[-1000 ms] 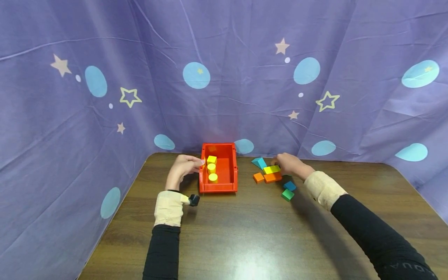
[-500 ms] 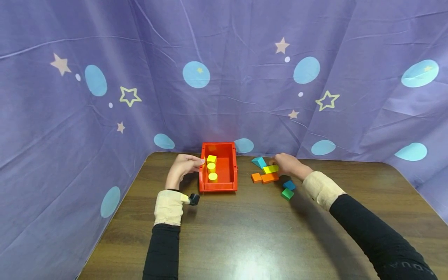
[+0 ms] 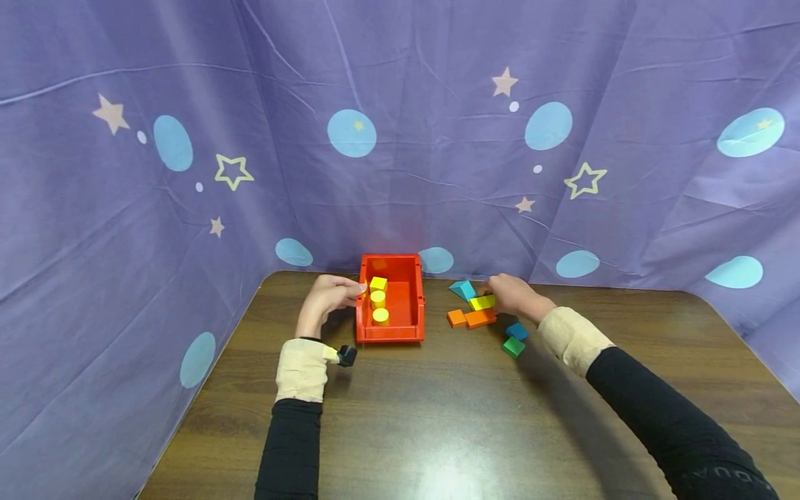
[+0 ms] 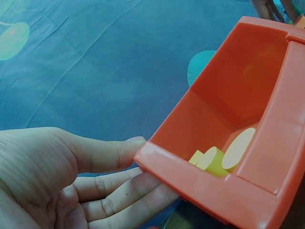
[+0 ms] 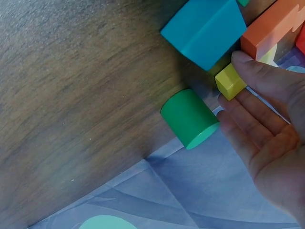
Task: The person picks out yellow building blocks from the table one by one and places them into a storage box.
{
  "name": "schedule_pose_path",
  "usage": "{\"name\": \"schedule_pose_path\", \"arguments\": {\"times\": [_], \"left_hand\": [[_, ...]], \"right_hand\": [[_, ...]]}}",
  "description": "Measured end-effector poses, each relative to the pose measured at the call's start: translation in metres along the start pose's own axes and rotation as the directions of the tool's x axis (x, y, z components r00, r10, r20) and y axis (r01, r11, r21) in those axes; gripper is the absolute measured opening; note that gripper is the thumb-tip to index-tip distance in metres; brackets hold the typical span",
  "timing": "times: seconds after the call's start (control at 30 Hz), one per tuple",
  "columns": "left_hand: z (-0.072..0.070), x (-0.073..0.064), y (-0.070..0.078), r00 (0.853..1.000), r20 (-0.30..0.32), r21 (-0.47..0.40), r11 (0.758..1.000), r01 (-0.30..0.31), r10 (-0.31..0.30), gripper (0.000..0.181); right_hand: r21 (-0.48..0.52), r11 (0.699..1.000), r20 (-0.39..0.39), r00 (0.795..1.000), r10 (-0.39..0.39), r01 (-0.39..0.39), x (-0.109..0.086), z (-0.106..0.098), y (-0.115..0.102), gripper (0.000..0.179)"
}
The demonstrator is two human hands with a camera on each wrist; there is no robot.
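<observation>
In the head view my left hand [image 3: 326, 298] holds the left side of a red plastic bin [image 3: 390, 335]. The left wrist view shows its thumb above the bin's rim [image 4: 205, 182] and the fingers below. Inside the bin, a yellow block [image 3: 378, 284] and two yellow cylinders [image 3: 378, 299] stand along the left side. On the right, my right hand [image 3: 512, 293] pinches a yellow block [image 3: 482, 303] between thumb and fingers; in the right wrist view, the yellow block's end [image 5: 229, 83] pokes out of the grip. Orange blocks [image 3: 480, 319] lie just in front of it.
A light-blue triangular block [image 3: 462, 289] lies behind the orange pieces. Nearer me are a blue block [image 3: 517, 331] and a green block [image 3: 514, 348]. The right wrist view shows a green cylinder [image 5: 189, 118] beside the right fingers. A purple curtain [image 3: 400, 139] borders the wooden table [image 3: 400, 423].
The right hand has shifted slightly left with the yellow block, and the orange blocks have slid a little left too. The left hand and bin have stayed in place.
</observation>
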State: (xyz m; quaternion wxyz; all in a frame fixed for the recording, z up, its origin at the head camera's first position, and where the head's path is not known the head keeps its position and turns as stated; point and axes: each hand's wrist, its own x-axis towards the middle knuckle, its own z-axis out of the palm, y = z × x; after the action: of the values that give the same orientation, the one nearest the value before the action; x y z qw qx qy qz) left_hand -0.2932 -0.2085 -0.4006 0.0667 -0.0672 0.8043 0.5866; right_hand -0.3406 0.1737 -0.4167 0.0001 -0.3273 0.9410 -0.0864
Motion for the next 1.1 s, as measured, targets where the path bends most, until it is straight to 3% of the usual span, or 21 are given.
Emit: {"name": "schedule_pose_path", "arguments": {"times": [0.1, 0.23, 0.47, 0.77, 1.1], "left_hand": [[-0.0001, 0.0003, -0.0002, 1.000, 0.002, -0.005, 1.000, 0.000, 0.000, 0.036], [0.0003, 0.0010, -0.0006, 1.000, 0.002, -0.003, 1.000, 0.002, -0.002, 0.036], [0.0009, 0.0026, -0.0009, 1.000, 0.008, -0.004, 1.000, -0.004, 0.004, 0.036], [0.0005, 0.0012, -0.0013, 0.999, 0.029, 0.002, 1.000, -0.024, 0.024, 0.037], [0.0009, 0.0021, -0.0009, 1.000, 0.012, -0.003, 1.000, -0.015, 0.015, 0.038]], "right_hand": [[-0.006, 0.999, -0.019, 0.999, -0.036, 0.036, 0.0002, 0.0008, 0.0015, 0.028], [-0.003, 1.000, 0.006, 1.000, 0.009, -0.009, 0.0009, -0.0007, -0.0040, 0.024], [-0.019, 0.999, 0.028, 0.998, 0.052, -0.051, 0.0036, 0.0008, -0.0048, 0.026], [-0.034, 0.999, 0.016, 1.000, 0.025, -0.025, 0.0022, -0.0008, -0.0054, 0.023], [-0.024, 0.999, 0.030, 0.999, 0.044, -0.043, 0.0025, -0.0037, -0.0061, 0.022]]}}
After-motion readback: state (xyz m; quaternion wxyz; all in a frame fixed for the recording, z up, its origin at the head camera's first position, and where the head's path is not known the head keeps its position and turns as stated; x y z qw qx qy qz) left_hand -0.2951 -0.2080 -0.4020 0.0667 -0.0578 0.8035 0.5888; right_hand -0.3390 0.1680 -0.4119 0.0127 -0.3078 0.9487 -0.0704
